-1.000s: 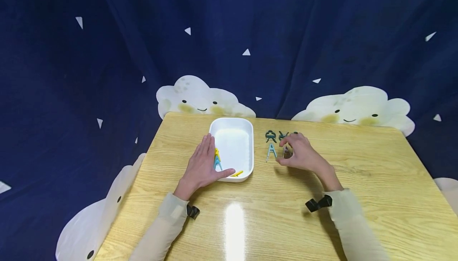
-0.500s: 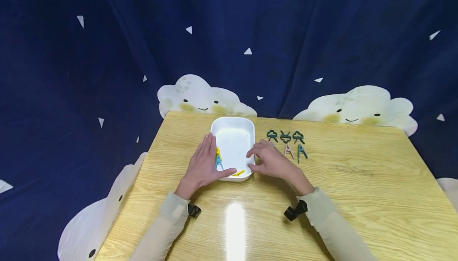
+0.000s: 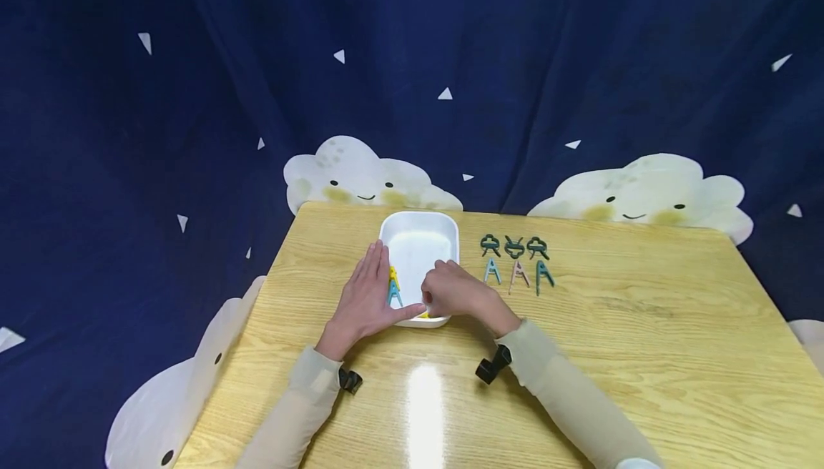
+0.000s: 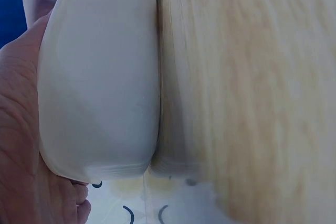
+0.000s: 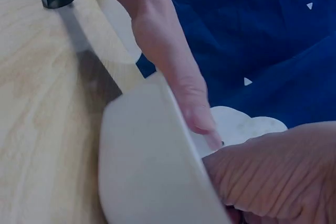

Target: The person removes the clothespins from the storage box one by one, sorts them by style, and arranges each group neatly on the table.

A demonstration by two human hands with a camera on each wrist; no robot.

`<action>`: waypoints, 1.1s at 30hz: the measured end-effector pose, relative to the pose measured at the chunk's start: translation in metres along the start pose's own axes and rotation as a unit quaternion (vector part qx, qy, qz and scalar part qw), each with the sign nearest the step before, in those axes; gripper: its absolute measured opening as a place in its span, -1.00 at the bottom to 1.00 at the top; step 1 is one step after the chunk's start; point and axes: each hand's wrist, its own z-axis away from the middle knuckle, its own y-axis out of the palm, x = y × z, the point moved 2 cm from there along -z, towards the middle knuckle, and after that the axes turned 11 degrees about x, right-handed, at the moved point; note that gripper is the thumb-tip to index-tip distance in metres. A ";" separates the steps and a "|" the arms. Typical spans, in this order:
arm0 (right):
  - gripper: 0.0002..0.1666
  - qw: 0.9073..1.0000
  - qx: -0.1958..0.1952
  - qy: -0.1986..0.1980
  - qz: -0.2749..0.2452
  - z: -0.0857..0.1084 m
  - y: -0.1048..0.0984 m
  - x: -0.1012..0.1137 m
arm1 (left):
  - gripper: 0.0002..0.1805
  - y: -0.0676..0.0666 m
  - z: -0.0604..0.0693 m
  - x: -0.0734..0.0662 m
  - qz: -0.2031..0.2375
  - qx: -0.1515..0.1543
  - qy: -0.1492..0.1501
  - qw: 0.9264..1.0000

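Now, in the head view, the white tray [image 3: 412, 249] sits on the desk [image 3: 611, 383], and a little yellow clip [image 3: 424, 315] peeks out inside it at six o'clock. The step looks like picking that clip up; I think the next move needs a snug pinch and a careful lift. The right hand [image 3: 455, 290] dips in at four o'clock. Its grip is curled small, just beside the clip, but I can't tell if it has hold of it. The left hand [image 3: 362, 296] lies flat at eight o'clock, fingers straight, grip spread wide, pinching nothing. At three o'clock, three dark clips [image 3: 514, 249] lie above three A-shaped clips [image 3: 518, 269].

In the left wrist view, the left hand rests against the tray at nine o'clock.

In the right wrist view, the right hand is at four o'clock, fingertips hidden.
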 end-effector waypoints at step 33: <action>-0.55 0.998 -0.060 0.011 -0.004 -0.043 0.015 0.001 | 0.52 0.001 0.002 0.001 0.001 -0.006 0.006 1.000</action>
